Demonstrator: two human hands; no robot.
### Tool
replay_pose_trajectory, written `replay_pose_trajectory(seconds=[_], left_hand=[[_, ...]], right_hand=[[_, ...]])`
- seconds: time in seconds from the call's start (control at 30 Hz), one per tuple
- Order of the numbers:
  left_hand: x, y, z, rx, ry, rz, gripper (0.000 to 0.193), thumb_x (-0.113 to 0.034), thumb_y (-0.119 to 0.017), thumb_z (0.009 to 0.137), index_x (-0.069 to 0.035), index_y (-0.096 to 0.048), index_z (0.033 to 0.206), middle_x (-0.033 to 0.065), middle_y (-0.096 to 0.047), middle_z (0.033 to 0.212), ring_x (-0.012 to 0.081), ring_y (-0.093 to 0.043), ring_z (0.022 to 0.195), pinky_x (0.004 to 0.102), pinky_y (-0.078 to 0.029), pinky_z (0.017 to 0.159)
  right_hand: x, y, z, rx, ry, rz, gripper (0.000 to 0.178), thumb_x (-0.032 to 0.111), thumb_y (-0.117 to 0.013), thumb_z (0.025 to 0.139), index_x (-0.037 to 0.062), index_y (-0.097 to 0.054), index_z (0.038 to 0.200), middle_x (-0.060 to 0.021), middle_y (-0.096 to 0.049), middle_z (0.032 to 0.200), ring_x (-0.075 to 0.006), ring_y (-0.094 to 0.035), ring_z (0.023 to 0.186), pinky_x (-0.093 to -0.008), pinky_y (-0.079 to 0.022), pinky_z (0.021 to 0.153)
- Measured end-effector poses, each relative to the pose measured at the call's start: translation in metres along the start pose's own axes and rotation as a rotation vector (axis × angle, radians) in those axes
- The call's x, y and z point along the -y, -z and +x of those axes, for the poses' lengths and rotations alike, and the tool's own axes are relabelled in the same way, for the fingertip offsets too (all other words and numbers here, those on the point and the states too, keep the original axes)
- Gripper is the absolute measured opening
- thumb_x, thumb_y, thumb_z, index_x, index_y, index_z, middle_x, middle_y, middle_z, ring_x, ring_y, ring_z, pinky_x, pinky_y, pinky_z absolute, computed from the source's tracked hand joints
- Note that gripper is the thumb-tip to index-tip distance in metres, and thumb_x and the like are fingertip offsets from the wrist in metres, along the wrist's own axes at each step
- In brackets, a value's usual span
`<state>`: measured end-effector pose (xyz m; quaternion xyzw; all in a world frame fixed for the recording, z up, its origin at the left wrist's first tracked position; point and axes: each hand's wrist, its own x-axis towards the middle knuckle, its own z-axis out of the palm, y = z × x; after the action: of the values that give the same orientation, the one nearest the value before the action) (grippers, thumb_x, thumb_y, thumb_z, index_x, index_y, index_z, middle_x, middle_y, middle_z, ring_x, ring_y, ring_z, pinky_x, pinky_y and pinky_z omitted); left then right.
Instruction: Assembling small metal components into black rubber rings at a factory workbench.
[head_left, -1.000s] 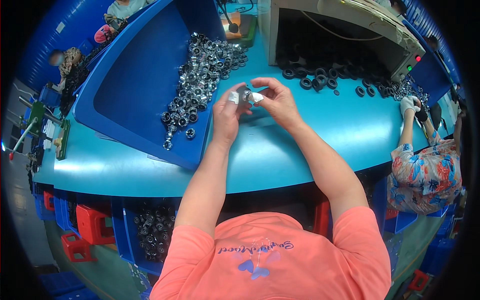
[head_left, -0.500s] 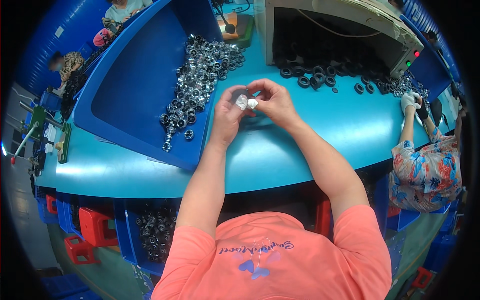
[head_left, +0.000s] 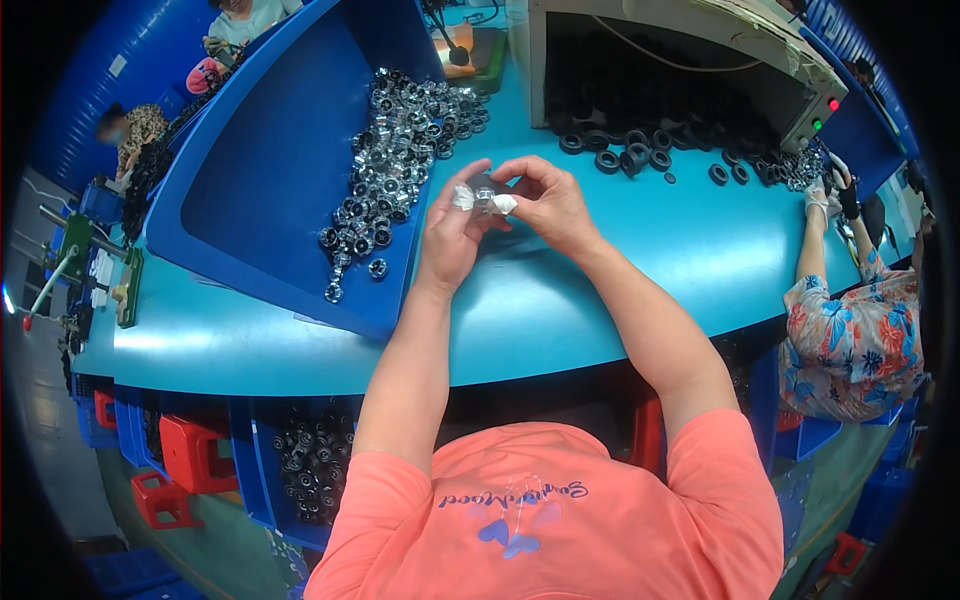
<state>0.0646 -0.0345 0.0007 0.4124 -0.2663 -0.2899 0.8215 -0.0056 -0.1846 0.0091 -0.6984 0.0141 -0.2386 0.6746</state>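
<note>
Between my hands, above the blue-green table, is a small wheel (head_left: 484, 196) with a shiny silver hub and what looks like a dark tyre round it. My left hand (head_left: 450, 238) supports it from the left, its taped thumb lifted off the hub face and its fingers partly hidden behind. My right hand (head_left: 553, 208) pinches the wheel's right side between thumb and bent forefinger. White wrapping covers both thumb tips. To the left, many shiny chrome hubs (head_left: 385, 165) lie heaped in a tilted blue bin (head_left: 250, 180).
Black rubber tyres (head_left: 637, 158) spill from a cream metal box (head_left: 537, 75) with lit buttons. A co-worker's gloved hands (head_left: 818, 198) are at the right, near more hubs. A green hand press (head_left: 70, 245) stands far left. Red stools (head_left: 190, 452) and a crate of wheels (head_left: 312, 465) sit below the table.
My left thumb has shifted left off the wheel, uncovering its shiny hub. My right hand stays nearly in place. At the right, the co-worker's hands have moved slightly farther away.
</note>
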Motion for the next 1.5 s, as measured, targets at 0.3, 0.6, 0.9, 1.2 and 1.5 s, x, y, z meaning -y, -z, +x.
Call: replay_pose_trajectory(seconds=[0.3, 0.6, 0.9, 1.2, 1.5], left_hand=[[0.008, 0.007, 0.003, -0.037, -0.028, -0.029, 0.037, -0.024, -0.046, 0.106, -0.001, -0.055, 0.133, 0.0113, -0.064, 0.12, 0.0208, -0.066, 0.103, 0.0365, -0.057, 0.08], [0.002, -0.002, 0.001, -0.016, -0.056, -0.057, 0.042, -0.017, -0.054, 0.103, 0.001, -0.048, 0.14, 0.0112, -0.063, 0.121, 0.0206, -0.064, 0.106, 0.0369, -0.057, 0.086], [0.006, 0.007, 0.002, -0.024, -0.049, 0.065, 0.052, -0.023, -0.065, 0.099, 0.001, -0.047, 0.141, 0.009, -0.064, 0.119, 0.0186, -0.067, 0.097, 0.0337, -0.059, 0.081], [0.011, 0.007, 0.001, -0.044, -0.102, 0.203, 0.039, -0.018, -0.06, 0.101, -0.003, -0.05, 0.136, 0.0074, -0.065, 0.109, 0.0136, -0.066, 0.086, 0.029, -0.057, 0.071], [0.012, 0.001, -0.001, -0.2, -0.13, 0.343, 0.025, -0.015, -0.056, 0.103, -0.007, -0.056, 0.127, 0.0032, -0.067, 0.095, 0.0087, -0.061, 0.068, 0.0221, -0.047, 0.054]], right_hand=[[0.005, -0.002, 0.0, 0.005, 0.155, -0.163, 0.013, -0.001, -0.073, 0.084, 0.0038, -0.075, 0.096, -0.0088, -0.063, 0.115, -0.0089, -0.067, 0.087, -0.0218, -0.056, 0.076], [0.007, -0.008, -0.005, -0.06, 0.196, -0.181, 0.015, 0.005, -0.076, 0.084, 0.0016, -0.069, 0.097, -0.0084, -0.064, 0.112, -0.0137, -0.07, 0.081, -0.0248, -0.057, 0.07], [0.002, -0.009, -0.005, -0.073, 0.186, -0.117, 0.015, 0.005, -0.077, 0.083, 0.0009, -0.069, 0.095, -0.007, -0.062, 0.109, -0.0129, -0.069, 0.079, -0.0241, -0.057, 0.069], [-0.002, -0.007, -0.005, 0.045, -0.068, 0.188, 0.023, 0.004, -0.074, 0.086, -0.0011, -0.067, 0.108, -0.0073, -0.058, 0.119, -0.012, -0.068, 0.079, -0.0249, -0.057, 0.07], [0.001, -0.008, -0.006, 0.127, -0.186, 0.186, 0.041, 0.003, -0.067, 0.089, -0.0018, -0.059, 0.129, -0.0073, -0.067, 0.103, -0.0121, -0.067, 0.084, -0.0274, -0.056, 0.075]])
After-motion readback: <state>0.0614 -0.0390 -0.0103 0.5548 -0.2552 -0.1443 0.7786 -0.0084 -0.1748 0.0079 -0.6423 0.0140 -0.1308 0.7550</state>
